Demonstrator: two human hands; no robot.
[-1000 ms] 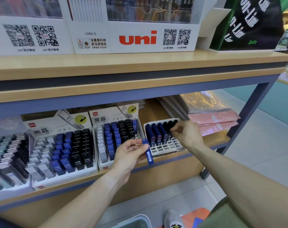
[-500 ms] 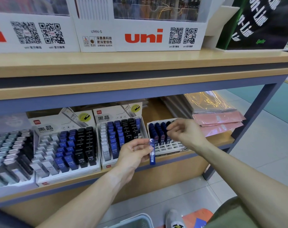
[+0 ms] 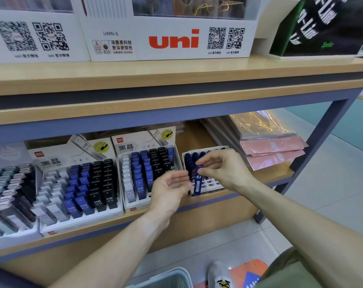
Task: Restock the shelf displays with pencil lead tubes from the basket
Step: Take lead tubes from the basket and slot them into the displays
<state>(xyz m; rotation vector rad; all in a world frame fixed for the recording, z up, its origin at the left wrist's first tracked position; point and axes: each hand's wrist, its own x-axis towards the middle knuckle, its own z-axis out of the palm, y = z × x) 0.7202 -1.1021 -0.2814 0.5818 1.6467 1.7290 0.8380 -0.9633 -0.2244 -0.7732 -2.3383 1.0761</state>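
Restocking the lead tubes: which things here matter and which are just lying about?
Job:
blue lead tube
white grid tray
basket
left hand
right hand

Lying about:
uni display box
pink packets

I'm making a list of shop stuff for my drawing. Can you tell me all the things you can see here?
blue tube: one, dark blue with white print, upright in front of the small tray, between both hands
small tray: one, white grid holding dark blue tubes, lower shelf, right of the boxes
display boxes: two with white, blue and black HB 0.5 tubes, lower shelf; a grey-toned one at far left
uni boxes: two, white with red logo, top shelf
pink packets: a stack, pink and clear, lower shelf right
basket: one, pale, on the floor below
shoe: one, white, floor
left hand: fingers loosely curled beside the tube
right hand: pinches the tube's top
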